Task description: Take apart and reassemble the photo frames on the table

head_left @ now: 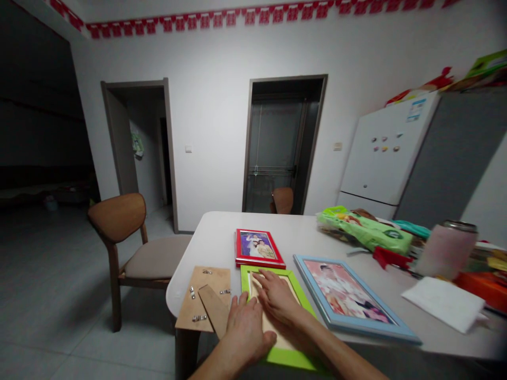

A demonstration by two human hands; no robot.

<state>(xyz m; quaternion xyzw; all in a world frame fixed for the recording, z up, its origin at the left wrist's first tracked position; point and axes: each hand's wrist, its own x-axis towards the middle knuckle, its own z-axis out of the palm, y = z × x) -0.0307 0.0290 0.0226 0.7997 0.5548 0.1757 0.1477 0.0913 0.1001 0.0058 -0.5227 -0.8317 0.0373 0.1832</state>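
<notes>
A lime-green picture frame (pixel 291 358) lies on the near part of the white table, with a pale cream sheet or panel (pixel 295 285) inside its border. My right hand (pixel 275 295) rests on that pale surface, fingers stretched out toward the upper left corner. Over the frame's left edge lies my left hand (pixel 247 327), its fingers extended and thumb apart. Left of it is a brown backing board (pixel 188 311) with several metal clips and a stand leg (pixel 214 306). Beyond the green frame sits a red picture frame (pixel 260 248) with a photo; to its right, a light-blue one (pixel 352 298).
On the table's right side are a green packet (pixel 364 229), a pink jar (pixel 447 250), a white tissue (pixel 443 303) and an orange item (pixel 485 290). A wooden chair (pixel 146 258) stands left of the table (pixel 214 237). A white fridge (pixel 386 148) is behind.
</notes>
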